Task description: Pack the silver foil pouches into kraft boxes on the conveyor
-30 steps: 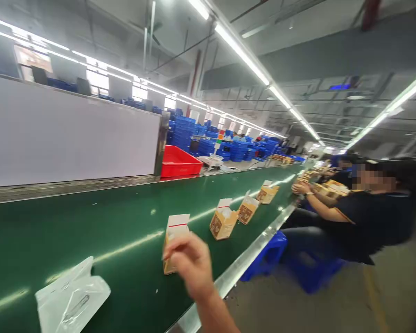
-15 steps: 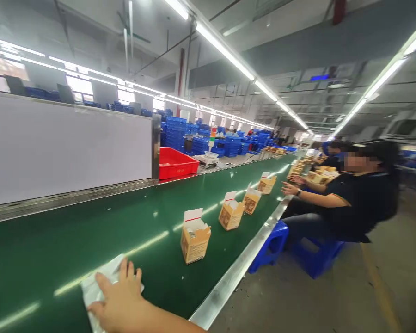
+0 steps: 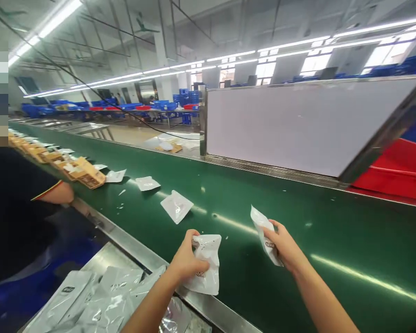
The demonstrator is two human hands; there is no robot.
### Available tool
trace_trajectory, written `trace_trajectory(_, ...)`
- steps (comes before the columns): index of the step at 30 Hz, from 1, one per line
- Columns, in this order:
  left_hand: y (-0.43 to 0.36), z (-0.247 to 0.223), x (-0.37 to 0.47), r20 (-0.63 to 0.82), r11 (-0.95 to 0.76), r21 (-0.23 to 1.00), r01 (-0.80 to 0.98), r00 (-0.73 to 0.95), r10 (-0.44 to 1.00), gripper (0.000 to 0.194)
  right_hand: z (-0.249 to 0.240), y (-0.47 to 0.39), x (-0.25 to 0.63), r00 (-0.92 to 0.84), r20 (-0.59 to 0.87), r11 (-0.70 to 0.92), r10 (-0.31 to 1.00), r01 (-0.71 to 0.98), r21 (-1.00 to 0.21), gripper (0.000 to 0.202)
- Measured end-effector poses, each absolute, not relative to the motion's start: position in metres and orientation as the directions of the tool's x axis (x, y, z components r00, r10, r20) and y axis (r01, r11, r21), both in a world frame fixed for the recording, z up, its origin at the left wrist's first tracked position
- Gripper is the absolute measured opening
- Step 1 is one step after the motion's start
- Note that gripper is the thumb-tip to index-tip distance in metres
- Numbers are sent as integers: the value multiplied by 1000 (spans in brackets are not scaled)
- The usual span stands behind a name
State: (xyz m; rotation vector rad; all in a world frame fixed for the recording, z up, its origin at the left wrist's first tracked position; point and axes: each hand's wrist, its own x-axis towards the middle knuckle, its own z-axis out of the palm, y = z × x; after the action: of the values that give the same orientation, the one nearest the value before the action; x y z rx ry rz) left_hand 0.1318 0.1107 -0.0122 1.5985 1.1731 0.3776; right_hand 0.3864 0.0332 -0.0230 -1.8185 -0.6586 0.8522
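Observation:
My left hand (image 3: 189, 261) grips a white plastic pouch (image 3: 211, 259) with dark printing, held over the near edge of the green conveyor belt (image 3: 229, 194). To the right, my right hand (image 3: 282, 243) pinches a second white pouch (image 3: 261, 224), tilted up above the belt. Beyond my left hand a loose white pouch (image 3: 176, 206) lies flat on the belt, and another white pouch (image 3: 147, 183) lies farther along. At lower left, partly behind my left forearm, a heap of white pouches (image 3: 114, 291) sits on a metal surface.
Open cardboard boxes (image 3: 88, 173) line the belt's near side at left, beside a co-worker's dark sleeve (image 3: 27, 194). A pale panel (image 3: 280, 125) stands along the far side, with a red bin (image 3: 398, 166) at right. A metal rail (image 3: 125, 240) edges the belt.
The view has swung left, away from the boxes on the belt. Earlier one hand lay spread over a white pouch on the belt; now both hands are visible, each holding a pouch.

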Motion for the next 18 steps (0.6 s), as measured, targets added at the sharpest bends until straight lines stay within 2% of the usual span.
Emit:
trace_trajectory(2, 101, -6, 109, -374, 191, 902, 388, 476, 796, 59, -9, 62, 368, 528, -277, -342, 803, 26, -940, 58)
trace_trajectory(5, 89, 2, 77, -409, 358, 912, 198, 491, 769, 67, 5, 114, 328, 408, -213, -263, 888, 71, -962, 47)
trace_trajectory(10, 87, 0, 48, -378, 406, 914, -15, 336, 863, 105, 2, 194, 266, 216, -84, -157, 973, 347, -925, 35)
trace_trajectory(12, 96, -4, 41, -345, 383, 918, -107, 264, 901, 98, -7, 215, 252, 194, -71, -161, 978, 501, -851, 32)
trace_trajectory(15, 120, -11, 33, -292, 323, 924, -202, 172, 941, 65, -26, 232, 242, 167, -55, -157, 984, 693, -704, 30)
trace_trajectory(18, 156, -15, 33, -263, 275, 939, -207, 81, 961, 56, -44, 231, 241, 92, -52, -105, 994, 804, -585, 28)
